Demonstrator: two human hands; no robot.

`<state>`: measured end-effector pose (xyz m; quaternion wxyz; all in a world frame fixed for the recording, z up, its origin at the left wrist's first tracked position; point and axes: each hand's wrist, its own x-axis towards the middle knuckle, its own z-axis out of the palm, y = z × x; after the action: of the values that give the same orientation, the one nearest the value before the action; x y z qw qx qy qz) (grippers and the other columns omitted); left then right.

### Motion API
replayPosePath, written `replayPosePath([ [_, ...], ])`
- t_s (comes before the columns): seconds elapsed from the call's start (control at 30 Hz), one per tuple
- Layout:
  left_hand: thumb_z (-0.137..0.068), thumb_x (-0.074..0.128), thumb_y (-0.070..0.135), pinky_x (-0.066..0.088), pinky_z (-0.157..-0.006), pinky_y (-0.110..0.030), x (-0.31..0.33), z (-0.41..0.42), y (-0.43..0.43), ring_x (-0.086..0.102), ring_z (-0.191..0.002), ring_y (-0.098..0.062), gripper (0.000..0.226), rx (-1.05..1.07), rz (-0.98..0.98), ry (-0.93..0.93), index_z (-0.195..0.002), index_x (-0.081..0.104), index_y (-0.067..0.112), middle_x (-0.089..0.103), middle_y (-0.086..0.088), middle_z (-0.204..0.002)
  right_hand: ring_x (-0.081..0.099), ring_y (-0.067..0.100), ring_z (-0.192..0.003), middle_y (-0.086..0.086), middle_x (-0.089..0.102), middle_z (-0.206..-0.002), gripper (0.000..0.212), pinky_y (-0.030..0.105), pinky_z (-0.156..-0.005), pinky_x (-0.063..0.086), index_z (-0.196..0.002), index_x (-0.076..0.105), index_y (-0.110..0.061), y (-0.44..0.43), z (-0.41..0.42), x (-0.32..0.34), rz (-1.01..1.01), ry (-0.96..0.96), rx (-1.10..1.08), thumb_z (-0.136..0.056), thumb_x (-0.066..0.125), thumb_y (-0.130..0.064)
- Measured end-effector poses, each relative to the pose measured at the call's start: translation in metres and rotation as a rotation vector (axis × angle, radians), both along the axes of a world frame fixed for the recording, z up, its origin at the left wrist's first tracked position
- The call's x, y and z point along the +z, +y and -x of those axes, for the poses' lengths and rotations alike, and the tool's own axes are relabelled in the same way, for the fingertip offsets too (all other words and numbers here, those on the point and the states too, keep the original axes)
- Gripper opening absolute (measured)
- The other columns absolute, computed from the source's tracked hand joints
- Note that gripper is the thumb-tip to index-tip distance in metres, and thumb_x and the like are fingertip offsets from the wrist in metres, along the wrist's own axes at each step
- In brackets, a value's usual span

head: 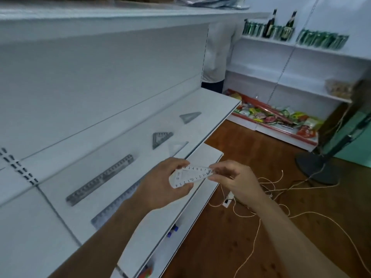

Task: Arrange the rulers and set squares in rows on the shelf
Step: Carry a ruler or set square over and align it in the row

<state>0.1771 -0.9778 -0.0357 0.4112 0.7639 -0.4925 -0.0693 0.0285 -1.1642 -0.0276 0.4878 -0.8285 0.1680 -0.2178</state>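
From the head camera: both hands are up in front of the white shelf [120, 135], sharing one clear set square [189, 176] with printed numbers. The left hand [163, 184] has its fingers curled under the wide end with the thumb over the top, and the right hand [233, 180] pinches the narrow tip between thumb and fingertips. The piece is held in the air, just off the shelf's front edge.

On the shelf lies a long grey ruler [100, 179], and a second ruler [117, 204] sits nearer the edge, partly behind the left forearm. Further along lie a grey set square [161, 138], a clear one [178, 146] close beside it, and another grey triangle [189, 116] beyond. Pale cords [277, 189] trail over the wooden floor [230, 247].
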Motion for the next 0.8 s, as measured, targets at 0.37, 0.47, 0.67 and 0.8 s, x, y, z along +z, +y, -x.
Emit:
replayPosePath([
  [0.37, -0.071, 0.069, 0.053, 0.040, -0.089, -0.008, -0.011, -0.076, -0.108, 0.051, -0.107, 0.007, 0.052, 0.073, -0.019, 0.055, -0.118, 0.056, 0.034, 0.056, 0.025, -0.111, 0.062, 0.006, -0.079, -0.011, 0.068, -0.085, 0.020, 0.014, -0.069, 0.048, -0.091, 0.075, -0.036, -0.128, -0.093, -0.011, -0.022, 0.029, 0.139, -0.071, 0.078, -0.034],
  [0.47, -0.068, 0.066, 0.059, 0.044, -0.092, -0.015, -0.020, -0.094, -0.136, 0.052, -0.107, 0.005, 0.056, 0.169, -0.016, 0.057, -0.118, 0.055, 0.036, 0.057, 0.022, -0.112, 0.062, 0.004, -0.078, -0.010, 0.068, -0.084, 0.022, 0.012, -0.070, 0.047, -0.096, 0.075, -0.024, -0.167, -0.129, -0.019, 0.011, 0.028, 0.234, -0.075, 0.079, -0.022],
  [0.67, -0.068, 0.064, 0.061, 0.040, -0.083, -0.008, -0.021, -0.130, -0.201, 0.049, -0.100, 0.009, 0.055, 0.425, -0.100, -0.014, -0.117, 0.054, 0.039, 0.052, 0.029, -0.105, 0.060, 0.001, -0.074, -0.017, 0.066, -0.080, 0.021, 0.010, -0.068, 0.044, -0.093, 0.075, -0.024, -0.254, -0.216, -0.023, 0.076, 0.017, 0.460, -0.073, 0.079, -0.022],
  [0.8, -0.072, 0.070, 0.054, 0.028, -0.080, 0.002, -0.022, -0.148, -0.236, 0.043, -0.098, 0.011, 0.055, 0.547, -0.167, -0.072, -0.120, 0.055, 0.034, 0.053, 0.025, -0.111, 0.062, 0.004, -0.081, -0.014, 0.067, -0.085, 0.023, 0.017, -0.075, 0.050, -0.095, 0.073, -0.034, -0.298, -0.262, -0.027, 0.172, -0.004, 0.594, -0.072, 0.075, -0.037],
])
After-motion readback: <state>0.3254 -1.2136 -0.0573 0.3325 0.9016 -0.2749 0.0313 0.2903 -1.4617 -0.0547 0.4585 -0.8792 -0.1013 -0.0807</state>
